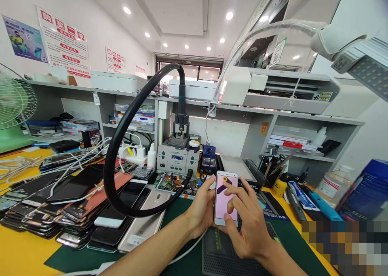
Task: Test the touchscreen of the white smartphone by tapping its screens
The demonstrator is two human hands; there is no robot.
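Observation:
A white smartphone (pixel 222 214) stands nearly upright in front of me, its lit screen showing a pink picture with a dark purple shape and a yellow round icon. My left hand (pixel 202 205) is closed round its left side, thumb along the edge. Over the right part of the screen is my right hand (pixel 247 215), fingers apart and partly bent, the thumb close to the lower screen. Whether a fingertip presses the glass I cannot tell. Beneath both hands lie a dark mat (pixel 212 251) and a white cable (pixel 194 243).
Stacked phones (pixel 75 223) cover the left of the bench, beside a gold phone (pixel 145 223). A hot-air station (pixel 177 156) with a looping black hose (pixel 110 175) stands behind. A lamp (pixel 363 62) overhangs the right, above a clear bottle (pixel 332 185) and a blue-white tube (pixel 301 196).

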